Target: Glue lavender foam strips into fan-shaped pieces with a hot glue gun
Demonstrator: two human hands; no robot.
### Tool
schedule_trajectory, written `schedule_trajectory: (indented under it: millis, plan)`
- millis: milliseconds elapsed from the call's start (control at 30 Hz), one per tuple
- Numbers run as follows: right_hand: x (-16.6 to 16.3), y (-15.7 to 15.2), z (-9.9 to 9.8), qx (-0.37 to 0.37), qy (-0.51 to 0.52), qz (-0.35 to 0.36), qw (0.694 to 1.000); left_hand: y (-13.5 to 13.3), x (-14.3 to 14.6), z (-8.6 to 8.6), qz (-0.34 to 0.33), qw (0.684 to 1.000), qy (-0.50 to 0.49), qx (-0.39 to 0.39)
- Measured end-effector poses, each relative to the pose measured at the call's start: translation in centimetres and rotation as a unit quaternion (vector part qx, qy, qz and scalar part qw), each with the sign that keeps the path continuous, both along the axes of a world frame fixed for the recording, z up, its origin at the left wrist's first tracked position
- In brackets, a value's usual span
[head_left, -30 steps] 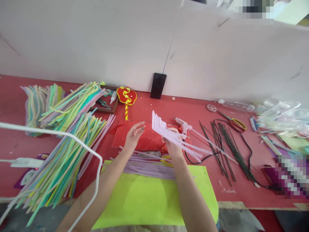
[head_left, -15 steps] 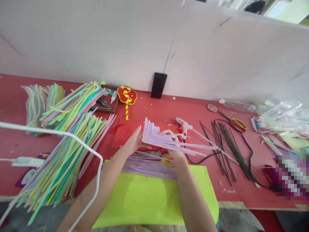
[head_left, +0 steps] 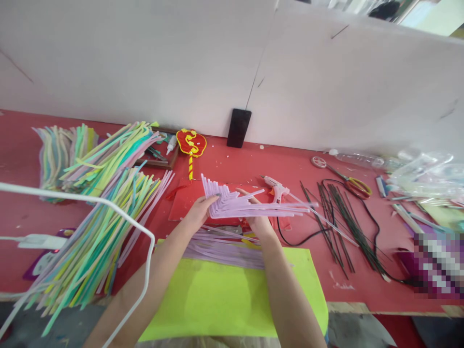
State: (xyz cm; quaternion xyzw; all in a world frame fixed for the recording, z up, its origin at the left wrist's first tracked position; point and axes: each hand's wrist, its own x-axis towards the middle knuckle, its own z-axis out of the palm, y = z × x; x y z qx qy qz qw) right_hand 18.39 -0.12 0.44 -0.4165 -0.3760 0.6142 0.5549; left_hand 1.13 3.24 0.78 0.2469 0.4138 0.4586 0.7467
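A bundle of lilac pipe cleaners (head_left: 232,209), each bent into an L, is held over the middle of the table. My left hand (head_left: 200,211) grips it at the bent corners, thumb on top. Beneath the long ends, my right hand (head_left: 260,225) supports the bundle; most of its fingers are hidden behind the stems. Straight lilac pipe cleaners (head_left: 221,252) lie below, on the far edge of a lime-green sheet (head_left: 217,299). Under the bundle is a red board (head_left: 181,205), and a pink glue gun (head_left: 277,188) rests just to the right.
Multicoloured pipe cleaners (head_left: 97,232) cover the left side, crossed by a white tube (head_left: 119,215). A red-and-yellow fan shape (head_left: 191,143) and a black phone (head_left: 239,128) stand at the back. Dark wires (head_left: 350,222), scissors (head_left: 357,187) and plastic bottles (head_left: 358,158) lie to the right.
The lilac bundle has moved left and tilted, its long ends now nearly level. My left thumb has come over the bent corners, and my right hand has dropped lower behind the stems.
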Motion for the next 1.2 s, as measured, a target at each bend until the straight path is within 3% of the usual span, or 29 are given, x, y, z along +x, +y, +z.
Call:
schedule_trajectory:
  millis: [100,233,400,500,633,900,1200]
  plan:
    - [-0.3,0.2,-0.7,-0.014,0.013,-0.001,1.0,0.0,0.2,0.4,0.053,0.998,-0.011,0.029]
    - [-0.8,0.1,-0.4,0.001,-0.026,0.015,1.0,-0.1,0.2,0.6,0.055,0.994,-0.012,0.089]
    - [-1.3,0.0,0.1,-0.007,-0.018,-0.047,0.999,-0.1,0.1,-0.2,0.065,0.988,0.095,0.106]
    - [-1.4,0.3,-0.4,-0.033,-0.029,-0.115,0.992,-0.2,0.1,-0.5,0.043,0.98,0.155,0.117]
    - [-1.6,0.5,-0.8,-0.042,-0.033,-0.155,0.987,-0.5,0.2,-0.1,-0.006,0.971,0.199,0.136]
    - [-1.7,0.4,-0.5,-0.02,-0.073,-0.173,0.982,-0.7,0.1,0.5,-0.044,0.963,0.222,0.147]
    - [-1.7,0.3,-0.4,-0.027,-0.061,-0.195,0.978,-0.4,0.3,0.0,-0.027,0.973,0.179,0.142]
